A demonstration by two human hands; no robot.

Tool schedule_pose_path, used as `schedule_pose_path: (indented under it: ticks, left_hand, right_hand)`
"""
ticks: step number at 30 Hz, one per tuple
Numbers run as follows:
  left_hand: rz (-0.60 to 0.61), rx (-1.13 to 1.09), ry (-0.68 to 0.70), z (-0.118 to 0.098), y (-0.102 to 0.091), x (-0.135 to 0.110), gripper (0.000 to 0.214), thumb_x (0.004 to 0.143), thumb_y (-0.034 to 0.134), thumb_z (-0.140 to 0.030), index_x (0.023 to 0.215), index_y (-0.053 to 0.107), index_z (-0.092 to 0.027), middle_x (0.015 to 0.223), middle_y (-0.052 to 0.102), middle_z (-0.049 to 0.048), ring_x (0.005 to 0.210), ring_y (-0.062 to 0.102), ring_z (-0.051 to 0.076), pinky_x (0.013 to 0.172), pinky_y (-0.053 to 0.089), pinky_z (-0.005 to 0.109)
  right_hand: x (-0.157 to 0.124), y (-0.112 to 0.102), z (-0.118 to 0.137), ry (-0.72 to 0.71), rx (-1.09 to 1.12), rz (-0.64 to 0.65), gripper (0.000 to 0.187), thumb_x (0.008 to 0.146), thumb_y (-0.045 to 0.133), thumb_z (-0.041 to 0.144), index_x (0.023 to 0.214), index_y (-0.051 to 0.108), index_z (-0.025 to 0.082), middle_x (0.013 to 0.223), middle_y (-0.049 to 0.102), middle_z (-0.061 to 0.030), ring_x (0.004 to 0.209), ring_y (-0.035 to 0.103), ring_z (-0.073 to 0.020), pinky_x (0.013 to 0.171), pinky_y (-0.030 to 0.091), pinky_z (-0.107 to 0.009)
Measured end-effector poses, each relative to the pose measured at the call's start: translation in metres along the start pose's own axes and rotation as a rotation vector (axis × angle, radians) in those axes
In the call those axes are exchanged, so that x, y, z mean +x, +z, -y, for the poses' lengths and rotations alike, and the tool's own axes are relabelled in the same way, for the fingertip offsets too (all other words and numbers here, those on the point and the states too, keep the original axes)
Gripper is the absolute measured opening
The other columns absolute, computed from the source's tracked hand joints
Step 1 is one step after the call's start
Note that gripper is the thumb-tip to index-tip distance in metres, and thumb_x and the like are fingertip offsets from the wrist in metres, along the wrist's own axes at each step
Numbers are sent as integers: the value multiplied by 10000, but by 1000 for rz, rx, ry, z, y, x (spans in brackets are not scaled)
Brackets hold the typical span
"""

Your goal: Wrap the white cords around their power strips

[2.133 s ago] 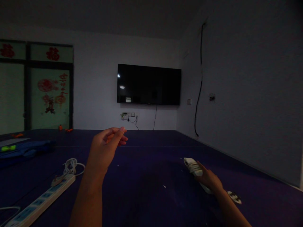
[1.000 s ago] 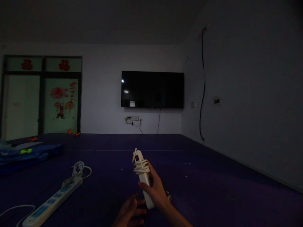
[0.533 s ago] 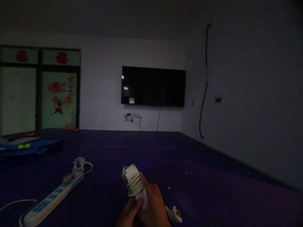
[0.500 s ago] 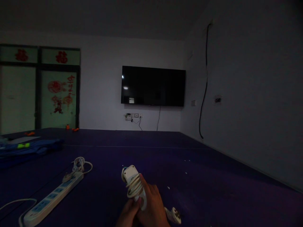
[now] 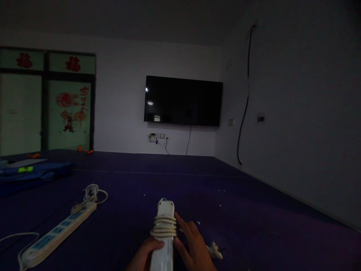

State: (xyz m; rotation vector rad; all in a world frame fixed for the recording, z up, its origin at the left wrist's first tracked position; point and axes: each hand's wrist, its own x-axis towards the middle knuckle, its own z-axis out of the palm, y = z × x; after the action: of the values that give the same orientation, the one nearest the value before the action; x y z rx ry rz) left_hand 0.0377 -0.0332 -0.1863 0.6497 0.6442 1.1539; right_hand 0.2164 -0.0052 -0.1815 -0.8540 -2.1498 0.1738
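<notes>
A white power strip (image 5: 163,241) with its cord wound round its middle points away from me at the bottom centre. My left hand (image 5: 145,254) grips its near end from the left, fingers curled. My right hand (image 5: 193,248) rests against its right side with the fingers spread and partly lifted. The strip's white plug (image 5: 214,251) lies on the purple floor just right of my right hand.
A second, longer white power strip (image 5: 58,233) lies at the left, with a coiled cord (image 5: 93,192) at its far end. Blue cloth (image 5: 34,171) lies far left. A wall-mounted TV (image 5: 183,100) and sockets (image 5: 158,136) are ahead. A wall runs along the right.
My right hand picked the wound power strip up from the right and brought it to the centre. My left hand has taken its near end, and my right hand's fingers have loosened.
</notes>
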Motion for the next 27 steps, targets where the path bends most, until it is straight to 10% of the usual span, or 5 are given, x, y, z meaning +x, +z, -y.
schedule_pose_path:
  ticks: [12, 27]
  left_hand:
    - [17, 228, -85, -11, -5, -10, 506, 564, 721, -512, 843, 642, -97, 732, 683, 119, 679, 633, 218, 701, 461, 332]
    - [-17, 94, -132, -6, -9, -8, 510, 631, 641, -567, 827, 649, -95, 646, 668, 82, 611, 639, 185, 663, 463, 288]
  right_hand:
    - [1, 5, 2, 86, -84, -5, 470, 896, 363, 425, 1325, 373, 233, 1102, 597, -87, 1012, 536, -211, 865, 423, -330]
    - [8, 0, 5, 98, -268, 219, 390, 894, 327, 427, 756, 619, 208, 750, 687, -29, 666, 622, -165, 547, 331, -234]
